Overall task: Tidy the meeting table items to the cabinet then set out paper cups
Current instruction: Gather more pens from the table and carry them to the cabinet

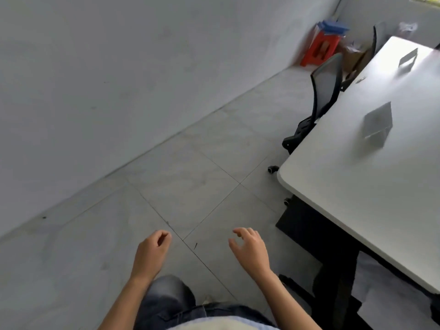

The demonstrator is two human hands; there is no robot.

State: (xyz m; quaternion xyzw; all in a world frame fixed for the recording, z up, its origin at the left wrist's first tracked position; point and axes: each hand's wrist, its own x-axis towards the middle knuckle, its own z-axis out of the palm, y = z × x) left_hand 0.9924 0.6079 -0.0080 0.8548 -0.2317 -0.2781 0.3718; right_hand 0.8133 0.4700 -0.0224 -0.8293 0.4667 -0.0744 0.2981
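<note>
White table at right; left hand and right hand hang empty (fingers loosely curled).

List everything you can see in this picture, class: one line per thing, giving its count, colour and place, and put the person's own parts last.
Table: one, white top, right side.
Tent-shaped cards: two, grey, standing on the table, one nearer, one farther.
Office chairs: two, black, pushed in along the table's far edge, the second farther back.
Stool: one, red, in the far corner by the wall.
Blue items: blurred, stacked on the stool; count unclear.
Floor: grey tiles.
Wall: grey, left.
Hands: two, bare, empty, fingers loosely curled, over the floor; left, right.
</note>
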